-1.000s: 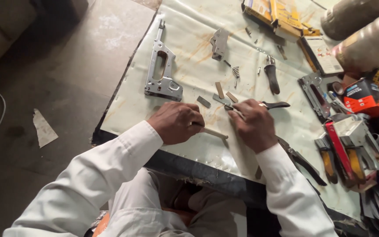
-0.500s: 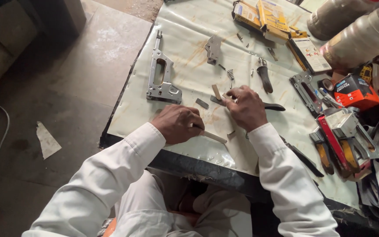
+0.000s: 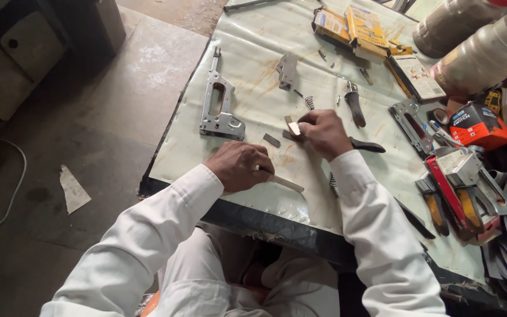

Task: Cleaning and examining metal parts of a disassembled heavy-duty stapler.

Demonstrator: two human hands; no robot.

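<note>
head view, looking down: a person in white sleeves sits at a desk [image 3: 247, 70] covered with a pale, rust-stained sheet. the left hand [image 3: 239, 165] is curled closed around a thin flat metal strip [image 3: 286, 184], which pokes out to the right and rests on the sheet. the right hand [image 3: 323, 130] presses down on a small metal part [image 3: 292, 127], fingers closed over it, beside dark-handled pliers [image 3: 366, 145]. the hands are apart, near the desk's front edge. the strip looks light, stiff and narrow, likely slick and sharp-edged, so it is best gripped along its flat faces. the small part seems light and easy to lose; pinching its sides suits it. a bare staple gun frame [image 3: 218, 105] lies to the left, a small spring [image 3: 310, 102] just beyond.
</note>
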